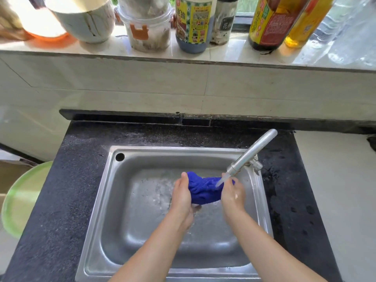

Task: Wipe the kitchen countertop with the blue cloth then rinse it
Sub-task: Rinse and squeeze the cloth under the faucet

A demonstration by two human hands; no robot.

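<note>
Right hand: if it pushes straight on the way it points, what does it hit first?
Probably the tap, just beyond the right hand gripping the blue cloth; it may pass under it to the sink back wall. Depth unclear.

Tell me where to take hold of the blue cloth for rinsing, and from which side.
Grip the blue cloth at its two ends, one from each side. It is bunched into a thick roll lying crosswise over the sink, so the ends probably offer the most bulk to grasp, as the left hand and right hand show. That leaves the middle bare under the stream from the tap.
</note>
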